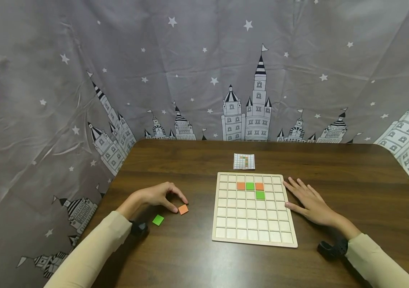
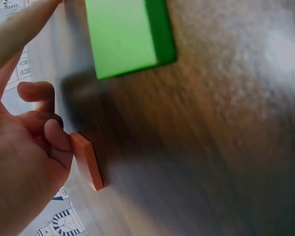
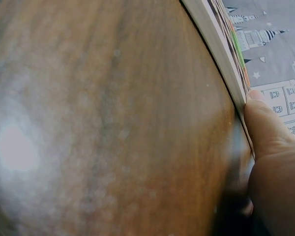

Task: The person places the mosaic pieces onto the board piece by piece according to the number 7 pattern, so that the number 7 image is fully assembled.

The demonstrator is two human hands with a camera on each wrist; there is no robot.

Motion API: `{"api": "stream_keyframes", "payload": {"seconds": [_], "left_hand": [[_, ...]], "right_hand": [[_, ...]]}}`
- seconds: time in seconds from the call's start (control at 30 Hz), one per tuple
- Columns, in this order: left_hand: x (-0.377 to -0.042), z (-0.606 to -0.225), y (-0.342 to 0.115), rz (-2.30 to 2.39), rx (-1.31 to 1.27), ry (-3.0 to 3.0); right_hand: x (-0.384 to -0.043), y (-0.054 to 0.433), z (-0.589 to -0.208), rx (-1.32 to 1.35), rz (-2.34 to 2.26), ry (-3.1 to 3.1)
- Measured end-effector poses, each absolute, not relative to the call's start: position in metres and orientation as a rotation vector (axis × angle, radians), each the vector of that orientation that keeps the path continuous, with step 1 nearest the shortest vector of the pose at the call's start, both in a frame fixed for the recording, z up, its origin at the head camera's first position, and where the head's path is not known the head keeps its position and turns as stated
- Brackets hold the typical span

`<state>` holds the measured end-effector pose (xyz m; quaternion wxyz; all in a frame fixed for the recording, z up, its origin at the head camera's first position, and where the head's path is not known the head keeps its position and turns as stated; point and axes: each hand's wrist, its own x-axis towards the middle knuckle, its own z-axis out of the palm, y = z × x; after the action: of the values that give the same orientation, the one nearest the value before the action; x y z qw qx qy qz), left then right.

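Note:
My left hand (image 1: pixel 157 195) curls over the wooden table, its thumb and index fingertips at the edges of a flat orange square tile (image 1: pixel 183 209). In the left wrist view this orange tile (image 2: pixel 88 162) stands out edge-on against a fingertip. A loose green tile (image 1: pixel 158 220) lies below that hand. My right hand (image 1: pixel 307 203) lies with straight, spread fingers along the right edge of the pale wooden grid board (image 1: pixel 255 242). Near the top of the board, orange, green and orange tiles sit in a row, with a green tile (image 1: pixel 260 195) under the right-hand orange one.
Behind the board lies a small printed card (image 1: pixel 244 161) showing a grid with coloured squares. The dark brown table (image 1: pixel 175 256) ends at a grey curtain (image 1: pixel 190 60) printed with castles and stars. Bare table lies between the loose tiles and the board.

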<state>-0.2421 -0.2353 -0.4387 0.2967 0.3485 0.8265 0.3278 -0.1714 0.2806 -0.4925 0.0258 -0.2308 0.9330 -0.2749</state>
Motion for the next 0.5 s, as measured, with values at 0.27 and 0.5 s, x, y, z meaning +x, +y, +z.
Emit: {"api": "stream_keyframes", "payload": {"seconds": [0.27,0.5], "left_hand": [[-0.2442,-0.4411,-0.2327,0.831,0.931,2.207],[-0.2459,-0.4432,-0.2324,0.815,0.934,2.235]], "right_hand": [[-0.1703,0.2795,-0.4918,-0.709,-0.852,2.883],[-0.1704,0.2794,-0.4910,-0.709,-0.852,2.886]]}}
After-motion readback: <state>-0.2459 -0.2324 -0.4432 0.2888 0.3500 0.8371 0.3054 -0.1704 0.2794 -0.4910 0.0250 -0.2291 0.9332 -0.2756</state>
